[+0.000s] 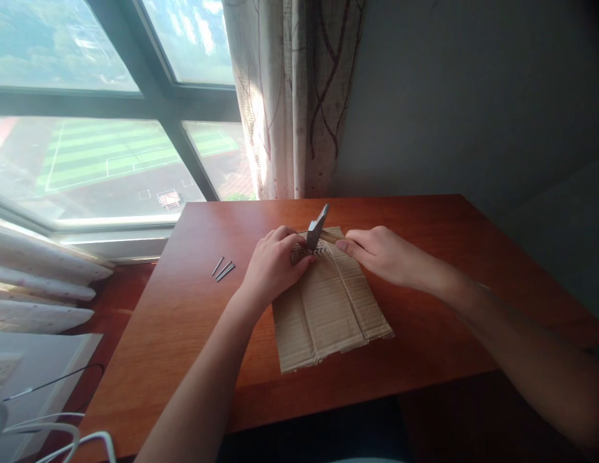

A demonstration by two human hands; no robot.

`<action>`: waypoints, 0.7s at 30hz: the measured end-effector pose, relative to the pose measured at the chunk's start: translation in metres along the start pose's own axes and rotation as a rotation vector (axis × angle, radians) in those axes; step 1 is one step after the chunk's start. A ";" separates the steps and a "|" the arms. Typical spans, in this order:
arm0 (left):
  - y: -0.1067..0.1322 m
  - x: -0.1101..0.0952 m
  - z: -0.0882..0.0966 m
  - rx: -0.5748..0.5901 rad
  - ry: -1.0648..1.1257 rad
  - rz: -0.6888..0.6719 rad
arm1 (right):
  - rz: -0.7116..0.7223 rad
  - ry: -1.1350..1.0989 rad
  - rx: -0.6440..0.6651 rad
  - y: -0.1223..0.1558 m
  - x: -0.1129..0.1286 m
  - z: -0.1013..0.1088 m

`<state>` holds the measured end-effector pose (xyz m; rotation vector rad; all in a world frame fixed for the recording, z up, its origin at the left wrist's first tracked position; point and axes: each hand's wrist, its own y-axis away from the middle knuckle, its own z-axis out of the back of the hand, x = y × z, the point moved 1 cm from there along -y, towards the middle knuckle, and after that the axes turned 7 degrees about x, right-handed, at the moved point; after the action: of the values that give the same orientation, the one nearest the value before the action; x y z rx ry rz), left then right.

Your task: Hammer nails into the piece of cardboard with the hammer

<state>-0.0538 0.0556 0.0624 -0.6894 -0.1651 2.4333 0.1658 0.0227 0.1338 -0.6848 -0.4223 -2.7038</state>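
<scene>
My right hand (369, 249) is wrapped round the wooden handle of a hammer (315, 233). The hammer's metal head is tilted and sits just above the far part of a cardboard sheet (331, 308). Close beside the head, my left hand (278, 258) rests on the cardboard with thumb and fingers pinched. What lies in that pinch is hidden by the fingers and the hammer head. Under the hammer head, a patch of the sheet shows many small dark marks or holes. Several loose nails (224, 269) lie on the table to the left of my left hand.
The brown wooden table (183, 341) stands against a wall, a patterned curtain (284, 96) and a window (110, 103). White cables (62, 437) and a socket panel (9, 366) are at the lower left, past the table's edge.
</scene>
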 end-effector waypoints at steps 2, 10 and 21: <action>0.000 0.000 0.000 -0.001 0.004 0.004 | 0.017 -0.019 -0.022 0.000 -0.002 0.001; 0.000 -0.002 0.001 0.016 -0.014 0.027 | 0.063 -0.219 -0.381 0.009 -0.021 0.006; 0.000 -0.001 0.000 0.016 -0.018 0.030 | 0.096 -0.734 -0.866 0.005 -0.050 -0.012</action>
<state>-0.0532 0.0547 0.0630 -0.6680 -0.1438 2.4672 0.2046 0.0257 0.0992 -1.8614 0.6760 -2.3674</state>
